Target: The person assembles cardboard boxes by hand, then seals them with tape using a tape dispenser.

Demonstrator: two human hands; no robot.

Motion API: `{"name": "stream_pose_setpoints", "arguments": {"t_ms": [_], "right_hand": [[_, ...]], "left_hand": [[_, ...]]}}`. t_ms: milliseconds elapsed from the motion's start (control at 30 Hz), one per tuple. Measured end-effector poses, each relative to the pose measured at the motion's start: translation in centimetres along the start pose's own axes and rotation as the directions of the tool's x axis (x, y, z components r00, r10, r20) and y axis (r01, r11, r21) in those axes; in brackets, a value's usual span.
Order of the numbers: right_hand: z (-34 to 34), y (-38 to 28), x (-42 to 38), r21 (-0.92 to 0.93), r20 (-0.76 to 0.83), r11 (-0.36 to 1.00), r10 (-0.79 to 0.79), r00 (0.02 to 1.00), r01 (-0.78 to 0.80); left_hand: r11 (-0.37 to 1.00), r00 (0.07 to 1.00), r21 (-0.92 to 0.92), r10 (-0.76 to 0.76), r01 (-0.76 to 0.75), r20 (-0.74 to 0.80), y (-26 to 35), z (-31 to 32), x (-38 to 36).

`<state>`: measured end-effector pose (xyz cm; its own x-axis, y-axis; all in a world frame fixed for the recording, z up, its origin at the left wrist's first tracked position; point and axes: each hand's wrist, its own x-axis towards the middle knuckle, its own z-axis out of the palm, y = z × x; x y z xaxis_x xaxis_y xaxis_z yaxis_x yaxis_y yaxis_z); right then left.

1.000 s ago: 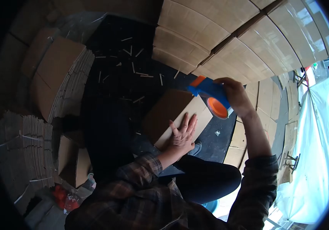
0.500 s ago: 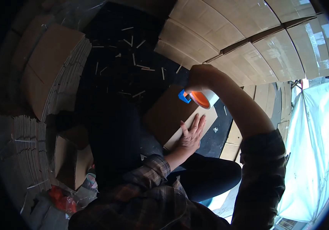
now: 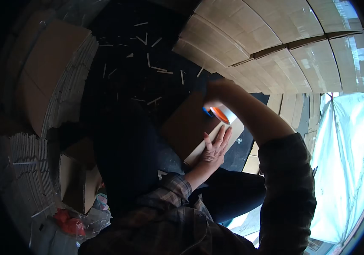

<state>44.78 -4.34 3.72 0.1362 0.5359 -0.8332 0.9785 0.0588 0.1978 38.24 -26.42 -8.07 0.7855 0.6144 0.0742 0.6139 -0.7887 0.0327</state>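
Observation:
A brown cardboard box lies on the dark floor in front of my legs. Spread over its paler near side is my left hand, palm down with the fingers apart. My right hand, slightly blurred, is closed around a tape dispenser with a blue end and an orange core, just above the box's far end. Its fingertips are partly hidden behind the hand.
Flat cardboard stacks stand at the left, with an open box nearer. Taped cartons form a wall at upper right. Strips litter the black floor. Red plastic lies lower left; a pale sheet hangs right.
My right hand and the dispenser have moved slightly, and less of the blue end shows. My left hand remains spread on the box. The whole view has shifted a little.

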Motion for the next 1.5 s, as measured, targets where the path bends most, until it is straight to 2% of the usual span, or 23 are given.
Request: {"name": "stream_pose_setpoints", "arguments": {"t_ms": [33, 100, 300, 333, 367, 433, 467, 533, 567, 633, 667, 800, 833, 867, 933, 1033, 1133, 1167, 1300, 1500], "right_hand": [[-0.2, 0.0, 0.4, 0.003, 0.002, 1.000, 0.005, 1.000, -0.005], [-1.2, 0.2, 1.4, -0.022, 0.202, 0.998, -0.061, 0.978, 0.067], [-0.6, -0.1, 0.9, -0.011, 0.086, 0.999, 0.048, 0.995, -0.048], [-1.8, 0.3, 0.4, -0.034, 0.187, 0.999, -0.013, 0.982, 0.020], [-2.1, 0.8, -0.8, -0.025, 0.174, 0.999, -0.026, 0.984, 0.030], [-2.7, 1.3, -2.7, -0.001, 0.102, 0.999, -0.049, 0.994, 0.049], [-2.5, 1.6, -3.0, -0.004, 0.090, 0.999, -0.050, 0.995, 0.050], [-1.6, 1.9, -3.9, 0.065, -0.072, 0.997, -0.023, 0.997, 0.028], [-1.0, 2.2, -4.2, 0.071, -0.080, 0.997, -0.023, 0.996, 0.029], [0.1, 2.7, -5.0, 0.112, -0.213, 0.989, -0.073, 0.974, 0.099], [0.6, 3.2, -5.7, 0.112, -0.226, 0.988, -0.080, 0.971, 0.107], [3.0, 5.5, -10.4, 0.201, -0.467, 0.941, -0.152, 0.871, 0.273], [3.0, 5.8, -12.2, 0.305, -0.438, 0.917, -0.104, 0.893, 0.256], [4.5, 6.3, -13.1, 0.303, -0.451, 0.914, -0.111, 0.886, 0.269], [7.8, 7.9, -14.6, 0.209, -0.670, 0.924, -0.103, 0.735, 0.321], [12.9, 9.7, -16.7, 0.283, -0.722, 0.885, -0.057, 0.689, 0.370], [16.8, 10.8, -18.6, 0.351, -0.710, 0.868, 0.003, 0.704, 0.350], [18.8, 11.2, -18.5, 0.362, -0.748, 0.850, 0.021, 0.663, 0.382], [24.0, 11.9, -18.9, 0.365, -0.790, 0.845, 0.059, 0.611, 0.391], [29.9, 12.6, -17.6, 0.431, -0.788, 0.803, 0.113, 0.606, 0.411]], "left_hand": [[1.000, 0.999, 0.008, -0.013, 0.013, -0.031, 0.3, 0.2, -0.1], [1.000, 0.999, -0.008, -0.011, 0.011, -0.036, 0.4, 0.4, -0.1], [0.999, 1.000, -0.053, -0.002, 0.002, 0.009, -0.3, 0.0, 0.3], [0.998, 0.999, -0.060, -0.005, 0.007, 0.033, -0.4, -0.4, 0.1], [0.991, 0.999, -0.130, -0.019, 0.025, 0.045, -0.7, -0.3, 0.2], [0.997, 0.996, -0.079, -0.015, 0.022, 0.083, -1.4, -0.3, 0.2], [0.990, 0.995, -0.143, -0.010, 0.023, 0.095, -1.9, -0.4, 0.5], [0.974, 0.994, -0.227, 0.003, 0.022, 0.110, -3.2, -0.7, 0.6], [0.969, 0.994, -0.248, 0.006, 0.022, 0.112, -3.8, -0.9, 0.7], [0.955, 0.997, -0.295, 0.004, 0.017, 0.071, -4.7, -0.8, 0.5], [0.950, 0.997, -0.310, -0.001, 0.026, 0.079, -5.2, -0.8, 0.5], [0.899, 0.998, -0.435, -0.059, 0.060, 0.015, -8.0, -0.9, 0.6], [0.887, 0.996, -0.453, -0.068, 0.088, 0.061, -8.8, -1.3, 0.7], [0.894, 0.995, -0.438, -0.073, 0.092, 0.060, -8.9, -1.2, 0.6], [0.887, 0.996, -0.455, -0.084, 0.075, 0.000, -9.0, -0.9, 0.7], [0.891, 0.996, -0.447, -0.078, 0.085, 0.035, -8.6, -0.8, 0.7], [0.907, 0.997, -0.416, -0.072, 0.065, 0.000, -8.6, -0.8, 0.7], [0.911, 0.997, -0.409, -0.070, 0.058, -0.015, -8.6, -0.8, 0.6], [0.918, 0.999, -0.392, -0.053, 0.051, 0.006, -8.5, -1.2, 0.8], [0.933, 0.998, -0.356, -0.059, 0.053, -0.007, -8.2, -1.2, 0.9]]}}
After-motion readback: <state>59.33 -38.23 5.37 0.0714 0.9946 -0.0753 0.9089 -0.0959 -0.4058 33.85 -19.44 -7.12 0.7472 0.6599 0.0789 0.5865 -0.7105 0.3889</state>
